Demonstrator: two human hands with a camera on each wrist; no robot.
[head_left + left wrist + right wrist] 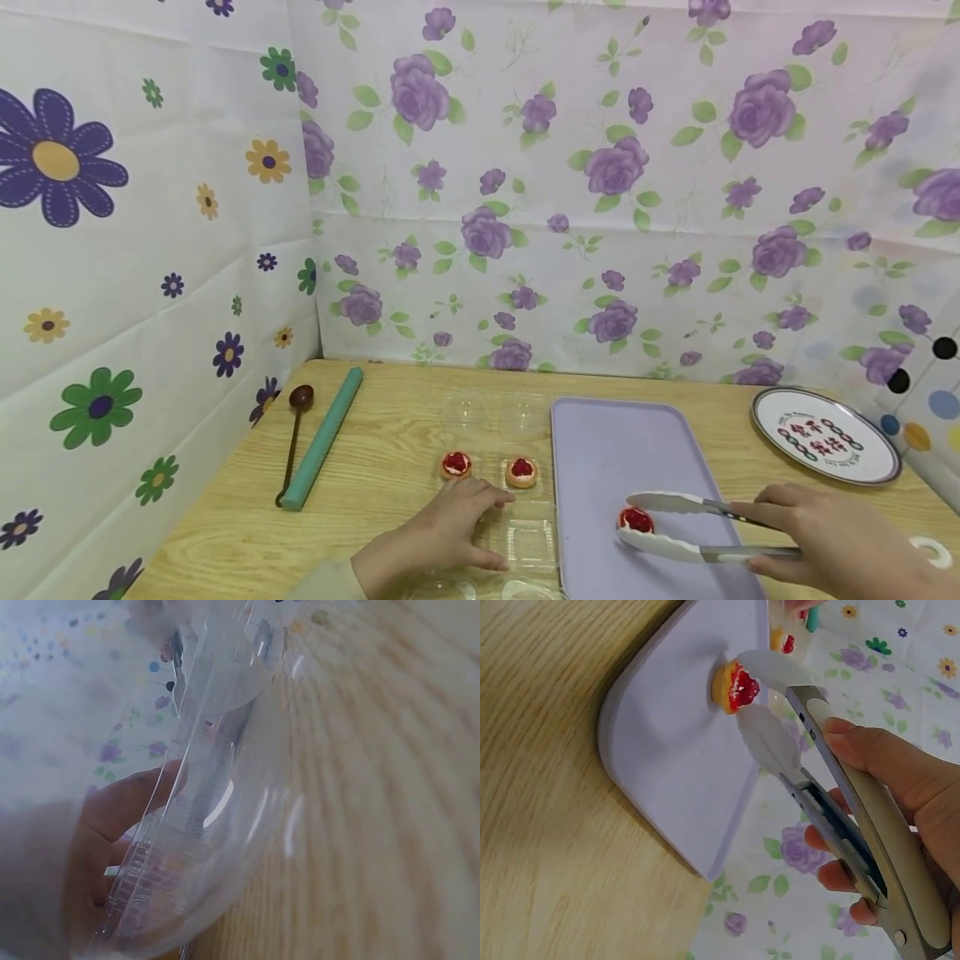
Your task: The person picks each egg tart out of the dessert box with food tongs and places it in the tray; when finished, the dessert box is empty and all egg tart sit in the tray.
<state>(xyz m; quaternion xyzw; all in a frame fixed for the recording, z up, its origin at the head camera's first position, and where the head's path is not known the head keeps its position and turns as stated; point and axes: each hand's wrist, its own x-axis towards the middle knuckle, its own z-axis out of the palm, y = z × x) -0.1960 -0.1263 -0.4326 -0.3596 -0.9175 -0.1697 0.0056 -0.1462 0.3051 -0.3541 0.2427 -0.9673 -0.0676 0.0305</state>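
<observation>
My right hand (840, 537) grips metal tongs (720, 552) with pale, spoon-like tips. Those tips stand on either side of a small red-topped tart (637, 522) on the lavender tray (622, 450). The right wrist view shows the tart (736, 688) right at the tips, the tong arms spread apart. Left of the tray lies a clear plastic container (531, 543) with square compartments and domed lid parts. Two similar tarts, a left one (456, 466) and a right one (522, 472), sit in it side by side. My left hand (446, 525) rests at its left edge, fingers extended.
A teal rolled cylinder (324, 442) and a dark brown long-handled spoon (300, 398) lie at the left on the wooden table (225, 533). A white plate (862, 467) with printed lettering sits at the right. Floral cloths (525, 208) hang behind and at the sides.
</observation>
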